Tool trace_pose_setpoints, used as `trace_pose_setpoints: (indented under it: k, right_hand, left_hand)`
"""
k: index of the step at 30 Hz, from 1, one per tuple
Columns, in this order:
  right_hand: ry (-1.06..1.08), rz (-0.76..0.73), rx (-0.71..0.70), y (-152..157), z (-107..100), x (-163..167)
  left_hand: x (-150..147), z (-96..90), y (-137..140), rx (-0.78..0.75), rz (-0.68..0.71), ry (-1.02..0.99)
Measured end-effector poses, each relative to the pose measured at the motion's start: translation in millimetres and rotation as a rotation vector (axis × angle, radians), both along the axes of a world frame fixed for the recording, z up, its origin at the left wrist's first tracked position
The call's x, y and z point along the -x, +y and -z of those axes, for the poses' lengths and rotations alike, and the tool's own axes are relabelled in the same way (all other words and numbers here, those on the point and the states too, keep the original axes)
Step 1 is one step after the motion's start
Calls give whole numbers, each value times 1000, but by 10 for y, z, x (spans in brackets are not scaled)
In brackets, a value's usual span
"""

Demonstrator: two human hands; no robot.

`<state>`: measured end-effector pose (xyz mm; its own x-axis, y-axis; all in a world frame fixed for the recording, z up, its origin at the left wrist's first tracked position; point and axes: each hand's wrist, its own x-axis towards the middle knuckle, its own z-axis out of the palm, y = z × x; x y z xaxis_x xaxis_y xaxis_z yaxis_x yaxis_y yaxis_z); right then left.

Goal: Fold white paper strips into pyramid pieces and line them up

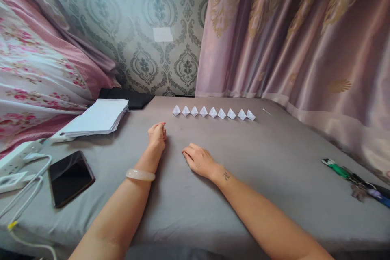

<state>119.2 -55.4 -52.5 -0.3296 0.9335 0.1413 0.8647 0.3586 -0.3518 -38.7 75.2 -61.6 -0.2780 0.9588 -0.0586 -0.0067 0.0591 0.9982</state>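
Note:
My left hand [157,134] is closed in a fist above the grey cloth, a pale bangle [140,175] around its wrist. Whether anything is inside those fingers is hidden. My right hand [198,159] rests palm down on the cloth with its fingers loosely bent, and no object shows under it. Beyond both hands, several small folded white paper pieces [213,112] stand in a row, the two at the right end touching. Neither hand touches them.
At the left lie a stack of white paper [97,117], a black phone [71,178] and a white power strip [20,156] with cables. Keys with a green tag [338,168] lie at the right edge. Curtains [292,32] hang along the right side.

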Motion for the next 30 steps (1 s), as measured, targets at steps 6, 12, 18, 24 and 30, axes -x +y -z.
trace_pose_setpoints:
  k: [6,12,18,24,30]
  right_hand:
    - [13,-39,-22,11,40,-12]
    - [36,-49,-65,125,140,-17]
    - [48,-65,-84,139,166,-30]
    - [26,-43,-108,162,202,-27]
    - [36,-32,-119,173,230,-13]
  left_hand:
    - [-134,43,-93,-49,178,353]
    - [-158,-1,-77,-35,421,670]
    - [393,-297,-106,18,915,606]
    - [1431,-553,-56,-183,296,709]
    - [2286,-639,132,-56,-206,974]
